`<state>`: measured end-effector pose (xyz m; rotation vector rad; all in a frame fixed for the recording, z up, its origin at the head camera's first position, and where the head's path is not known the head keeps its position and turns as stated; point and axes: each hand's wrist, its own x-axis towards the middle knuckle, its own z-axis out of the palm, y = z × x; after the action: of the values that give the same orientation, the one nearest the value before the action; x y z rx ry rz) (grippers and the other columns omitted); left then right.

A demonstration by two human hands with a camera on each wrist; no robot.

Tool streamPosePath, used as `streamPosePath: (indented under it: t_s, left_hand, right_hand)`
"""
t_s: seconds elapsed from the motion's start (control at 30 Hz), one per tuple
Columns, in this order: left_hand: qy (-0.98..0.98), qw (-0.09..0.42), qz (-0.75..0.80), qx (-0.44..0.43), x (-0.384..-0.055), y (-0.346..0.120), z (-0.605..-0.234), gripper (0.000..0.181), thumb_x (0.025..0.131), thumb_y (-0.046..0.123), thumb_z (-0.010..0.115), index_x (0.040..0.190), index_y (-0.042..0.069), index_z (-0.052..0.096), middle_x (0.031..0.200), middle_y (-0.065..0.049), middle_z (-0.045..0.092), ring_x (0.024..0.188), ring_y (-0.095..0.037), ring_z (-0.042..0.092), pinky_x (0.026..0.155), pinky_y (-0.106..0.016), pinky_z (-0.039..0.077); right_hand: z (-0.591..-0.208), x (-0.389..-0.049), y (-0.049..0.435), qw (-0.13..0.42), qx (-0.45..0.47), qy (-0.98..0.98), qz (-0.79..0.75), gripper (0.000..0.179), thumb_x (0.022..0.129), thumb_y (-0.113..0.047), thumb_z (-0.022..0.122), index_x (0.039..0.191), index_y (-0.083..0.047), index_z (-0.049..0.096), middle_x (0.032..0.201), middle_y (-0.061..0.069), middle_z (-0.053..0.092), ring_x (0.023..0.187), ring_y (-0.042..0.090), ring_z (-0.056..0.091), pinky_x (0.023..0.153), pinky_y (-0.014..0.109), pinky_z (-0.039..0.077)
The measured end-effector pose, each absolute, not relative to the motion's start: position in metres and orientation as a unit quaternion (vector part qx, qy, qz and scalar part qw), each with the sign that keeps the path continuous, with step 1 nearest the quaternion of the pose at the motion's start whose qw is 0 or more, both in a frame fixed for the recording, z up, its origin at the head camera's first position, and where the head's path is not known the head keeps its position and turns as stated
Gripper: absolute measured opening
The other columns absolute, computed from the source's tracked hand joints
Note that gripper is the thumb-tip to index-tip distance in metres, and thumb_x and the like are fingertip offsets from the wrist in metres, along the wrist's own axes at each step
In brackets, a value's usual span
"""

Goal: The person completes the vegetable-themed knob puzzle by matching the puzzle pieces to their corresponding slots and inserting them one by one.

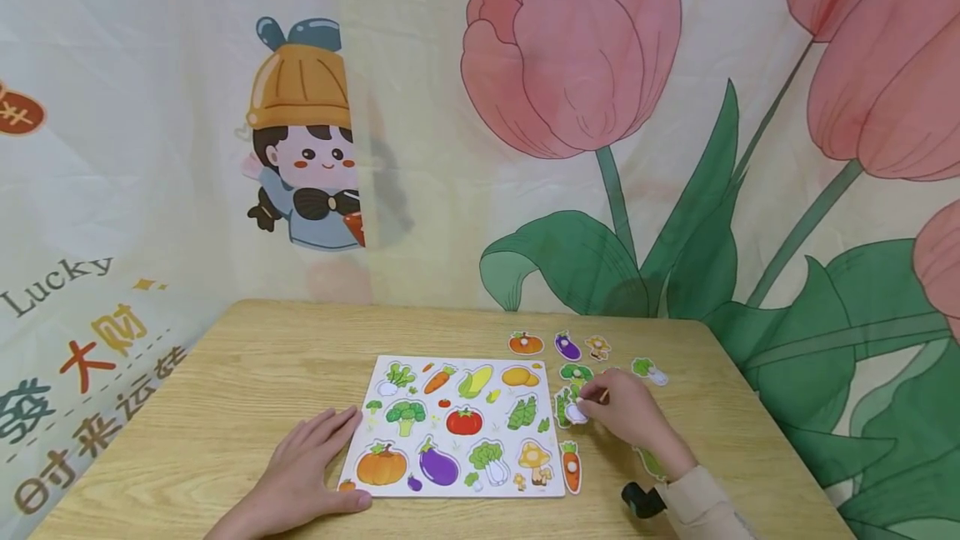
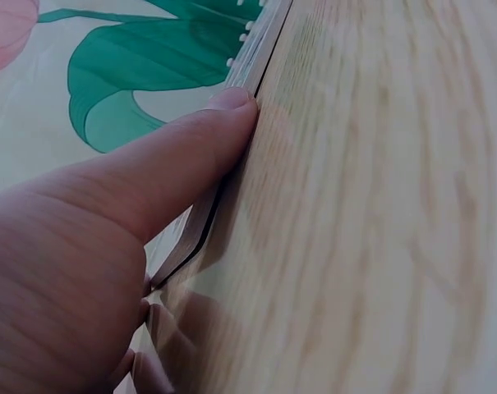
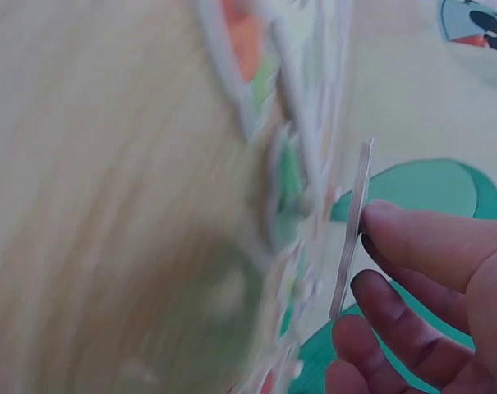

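Note:
My right hand (image 1: 630, 411) pinches a turnip puzzle piece (image 1: 575, 412) between thumb and fingers, just right of the white vegetable puzzle board (image 1: 487, 427). In the right wrist view the piece (image 3: 352, 230) shows edge-on, tilted slightly from upright, with a thumb on one face and fingertips behind. A green piece (image 1: 561, 408) lies on the table partly behind the turnip. My left hand (image 1: 300, 465) rests at the board's lower left corner, fingers extended along its left side. In the left wrist view the thumb (image 2: 190, 152) lies along the board's edge.
Pumpkin (image 1: 526, 343), eggplant (image 1: 567, 346) and mushroom (image 1: 597, 347) pieces lie behind the board. Broccoli (image 1: 576, 373), bok choy (image 1: 649, 371) and carrot (image 1: 572, 467) pieces lie to its right. A black object (image 1: 642, 501) is beside the right sleeve. A printed curtain hangs behind the table.

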<state>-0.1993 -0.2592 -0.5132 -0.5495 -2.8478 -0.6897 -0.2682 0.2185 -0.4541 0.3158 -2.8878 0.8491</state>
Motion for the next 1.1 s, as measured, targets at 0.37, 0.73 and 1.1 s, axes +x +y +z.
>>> streamPosePath:
  t_s: [0.37,0.73,1.1]
  left_hand:
    - [-0.953,0.078,-0.23,-0.181,-0.198,-0.261,-0.514,0.116,0.072,0.076,0.082,0.16,0.008,0.048,0.165,-0.014,0.045,0.151,-0.047,0.032,0.115,-0.074,0.022]
    - [-0.953,0.078,-0.227,-0.182,-0.198,-0.261,-0.515,0.116,0.073,0.076,0.082,0.16,0.008,0.047,0.165,-0.013,0.044,0.151,-0.046,0.032,0.116,-0.073,0.022]
    - [-0.952,0.078,-0.23,-0.188,-0.199,-0.26,-0.514,0.115,0.074,0.075,0.082,0.161,0.008,0.047,0.166,-0.013,0.044,0.151,-0.046,0.031,0.116,-0.073,0.021]
  right_hand:
    - [-0.447,-0.285,0.16,0.068,0.153,-0.937,0.306,0.005,0.091,-0.016,0.085,0.089,-0.016,0.08,0.082,-0.009,0.069,0.076,0.011,0.058,0.064,0.025,0.051]
    - [-0.448,-0.305,0.087,0.062,0.165,-0.926,0.334,0.006,0.092,-0.02,0.084,0.089,-0.014,0.082,0.08,-0.008,0.069,0.076,0.011,0.059,0.066,0.027,0.051]
    - [-0.466,-0.318,0.03,0.028,0.106,-0.914,0.39,0.006,0.092,-0.021,0.085,0.087,-0.018,0.083,0.075,-0.011,0.067,0.074,0.01,0.057,0.063,0.024,0.049]
